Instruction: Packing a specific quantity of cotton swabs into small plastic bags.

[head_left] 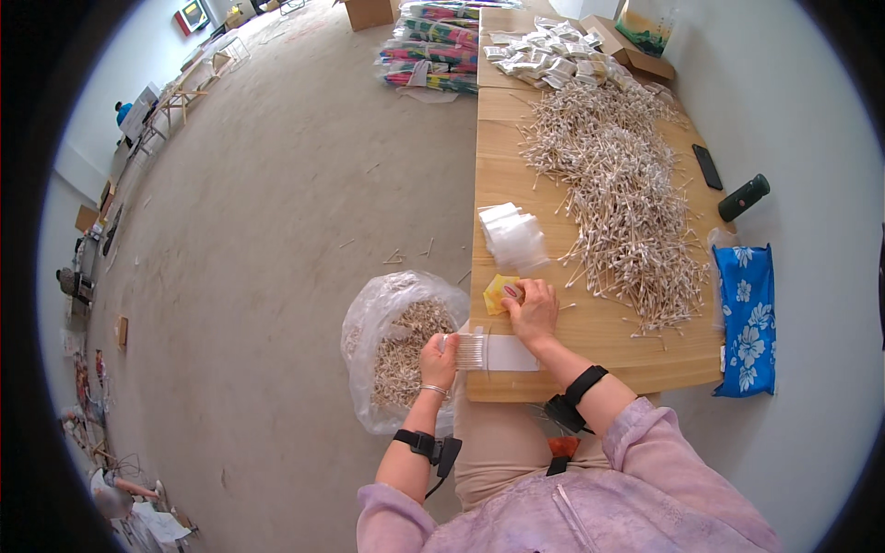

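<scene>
At the table's near left corner my left hand [440, 361] is closed on a flat row of cotton swabs [471, 351]. A white flat piece [513, 353], perhaps a card or bag, extends from the swabs to the right over the tabletop. My right hand [535, 311] pinches at small yellow cards [496, 297] near the left edge; whether it grips one or several is hidden by the fingers. Just beyond lies a stack of clear plastic bags [513, 238]. A large heap of loose cotton swabs [627, 198] spreads along the table to the right.
Left of the table, a plastic sack [354, 336] of swabs stands on the floor. Filled packets [553, 57] and a cardboard box [636, 60] sit at the far end. Along the wall are a phone [707, 167], a dark bottle [744, 198] and a blue flowered pack [746, 321].
</scene>
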The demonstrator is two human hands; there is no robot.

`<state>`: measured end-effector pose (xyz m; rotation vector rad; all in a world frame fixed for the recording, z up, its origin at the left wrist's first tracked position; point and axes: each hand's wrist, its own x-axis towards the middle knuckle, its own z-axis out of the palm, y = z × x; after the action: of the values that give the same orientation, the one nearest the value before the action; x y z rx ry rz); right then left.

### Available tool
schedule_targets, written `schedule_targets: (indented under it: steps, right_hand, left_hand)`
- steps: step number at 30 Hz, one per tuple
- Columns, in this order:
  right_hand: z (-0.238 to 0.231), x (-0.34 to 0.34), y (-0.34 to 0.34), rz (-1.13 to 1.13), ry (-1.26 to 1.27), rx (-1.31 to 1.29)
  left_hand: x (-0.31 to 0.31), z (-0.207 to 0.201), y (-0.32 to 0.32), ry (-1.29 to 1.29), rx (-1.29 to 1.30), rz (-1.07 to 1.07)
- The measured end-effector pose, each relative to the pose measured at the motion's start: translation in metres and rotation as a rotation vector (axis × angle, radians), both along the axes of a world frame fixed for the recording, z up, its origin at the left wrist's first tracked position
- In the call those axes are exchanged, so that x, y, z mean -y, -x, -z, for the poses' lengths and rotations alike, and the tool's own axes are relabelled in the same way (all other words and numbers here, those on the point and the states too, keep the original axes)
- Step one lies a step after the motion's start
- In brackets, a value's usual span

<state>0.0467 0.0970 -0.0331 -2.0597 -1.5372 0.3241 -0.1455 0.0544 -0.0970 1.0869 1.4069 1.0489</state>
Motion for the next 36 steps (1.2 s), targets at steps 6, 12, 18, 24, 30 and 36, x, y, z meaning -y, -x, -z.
schedule_targets:
  steps: [6,12,18,24,30,36]
  right_hand:
    - [0.000,-0.004,-0.010,0.014,-0.033,-0.216]
    - [-0.002,-0.005,-0.030,0.009,0.007,-0.487]
    - [-0.029,0.022,-0.020,0.009,0.485,-1.048]
    - [-0.016,0.046,0.012,0.130,0.506,-1.005]
    - [-0.013,0.052,0.037,0.195,0.464,-1.015]
    - [0.003,0.055,0.064,0.144,0.361,-0.772]
  left_hand:
    - [0.000,0.004,0.003,-0.032,-0.050,-0.002]
    - [-0.002,0.005,0.001,-0.064,-0.176,0.044]
    - [-0.001,0.009,0.008,-0.035,-0.160,0.046]
    - [-0.002,0.005,0.001,-0.037,-0.099,0.035]
    - [0.000,-0.002,-0.002,-0.070,-0.097,-0.029]
    - [-0.001,0.000,-0.001,-0.084,-0.106,-0.029]
